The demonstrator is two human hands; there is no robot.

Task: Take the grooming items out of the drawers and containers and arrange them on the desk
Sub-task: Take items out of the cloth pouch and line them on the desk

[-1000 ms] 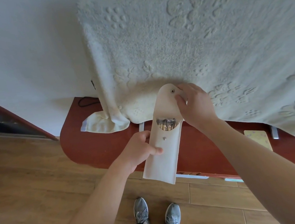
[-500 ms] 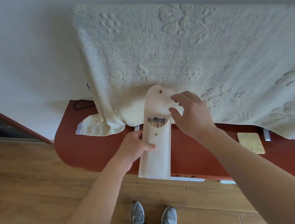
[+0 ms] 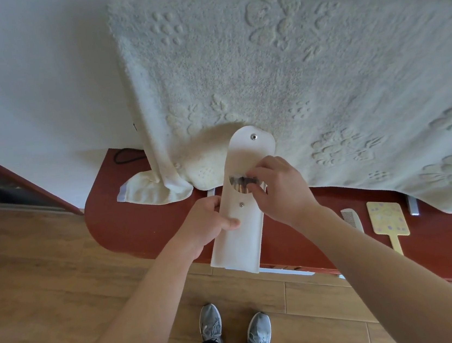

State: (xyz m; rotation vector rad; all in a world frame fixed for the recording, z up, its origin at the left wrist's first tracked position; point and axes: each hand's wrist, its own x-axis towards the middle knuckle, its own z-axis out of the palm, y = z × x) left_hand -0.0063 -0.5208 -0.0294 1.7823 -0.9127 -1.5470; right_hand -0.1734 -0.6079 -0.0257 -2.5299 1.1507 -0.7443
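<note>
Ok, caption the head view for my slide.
Left hand holds open pouch while right hand reaches in; comb lies on desk.

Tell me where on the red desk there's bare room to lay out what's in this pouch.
The bare patches of the red desk: the rounded left end, between the blanket's hanging corner and the pouch, and the strip right of the right hand, up to the white comb. It is crowded further right, around the comb and yellow hand mirror, and the blanket covers the back.
</note>
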